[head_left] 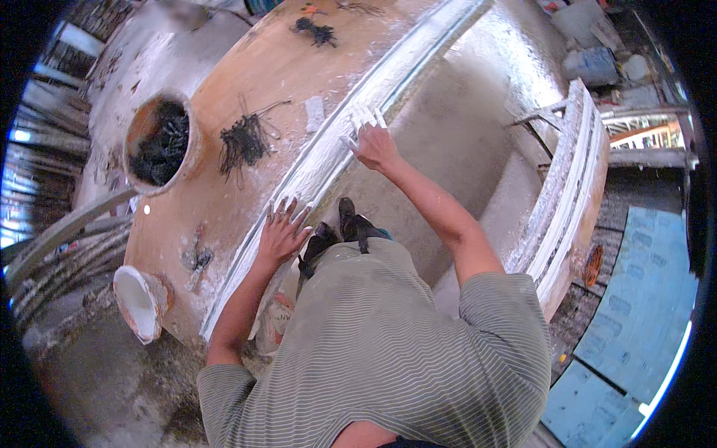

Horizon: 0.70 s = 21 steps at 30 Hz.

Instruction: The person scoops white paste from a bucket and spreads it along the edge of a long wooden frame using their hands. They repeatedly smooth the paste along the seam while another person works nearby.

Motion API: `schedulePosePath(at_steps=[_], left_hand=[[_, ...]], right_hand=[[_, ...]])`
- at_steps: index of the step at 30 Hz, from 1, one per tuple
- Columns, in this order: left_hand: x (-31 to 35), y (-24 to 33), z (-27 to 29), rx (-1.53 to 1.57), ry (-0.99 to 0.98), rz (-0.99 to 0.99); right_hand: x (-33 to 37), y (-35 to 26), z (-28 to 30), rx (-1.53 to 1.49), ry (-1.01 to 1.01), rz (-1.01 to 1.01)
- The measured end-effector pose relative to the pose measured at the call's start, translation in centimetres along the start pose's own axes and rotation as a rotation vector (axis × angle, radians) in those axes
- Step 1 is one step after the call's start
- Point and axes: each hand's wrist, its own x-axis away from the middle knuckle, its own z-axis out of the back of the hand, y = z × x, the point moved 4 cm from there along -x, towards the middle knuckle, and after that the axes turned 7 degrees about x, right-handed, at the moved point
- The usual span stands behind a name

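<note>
A long moulding coated in wet white plaster (328, 153) runs along the near edge of the wooden table, from lower left to upper right. My left hand (282, 233) rests on its nearer stretch, fingers spread and tipped with white. Farther up the same strip lies my right hand (371, 142), its fingers stretched out and thickly smeared with plaster. Neither hand holds anything. A small white flat piece (314, 113) sits on the table just beyond the strip.
Bundles of dark fibre (245, 142) lie on the brown tabletop (216, 82). A bucket of dark material (193, 149) and a white plaster-crusted bowl (138, 302) stand at the left. On my right is a bench with white mouldings (556, 183); blue panels (642, 291) lie beyond.
</note>
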Motion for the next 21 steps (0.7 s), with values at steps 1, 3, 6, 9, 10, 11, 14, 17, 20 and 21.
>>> schedulePosePath(at_steps=[1,3,6,9,10,11,14,17,20,21], left_hand=[[-0.6,-0.1,-0.2,-0.016,0.012,-0.027],[-2.1,-0.2,-1.0,-0.044,0.043,-0.075],[-4.6,0.7,-0.5,-0.07,0.079,-0.115],[-7.2,1.7,0.2,-0.053,0.1,-0.135],[-8.2,2.1,0.5,-0.049,0.107,-0.139],[-9.3,2.5,0.9,-0.058,0.1,-0.135],[-13.8,4.0,1.9,-0.067,0.083,-0.146],[-19.4,6.3,3.0,-0.102,0.093,-0.152],[-25.8,8.5,3.7,-0.115,0.126,-0.171],[-28.0,9.2,4.0,-0.129,0.133,-0.175]], right_hand=[[0.3,0.4,0.0,-0.018,-0.072,-0.011],[1.3,0.3,-0.5,0.072,-0.166,0.199],[4.3,-2.4,1.2,-0.069,0.25,0.615],[3.2,-0.5,-0.4,-0.042,0.064,0.47],[2.6,0.6,-0.1,-0.008,0.099,0.437],[1.6,2.0,0.4,0.025,0.133,0.404],[-1.4,7.9,0.8,0.03,0.18,0.336],[-4.1,15.0,1.3,0.046,0.201,0.307],[-7.3,22.7,2.8,0.077,0.234,0.35],[-8.5,25.0,3.1,0.115,0.207,0.303]])
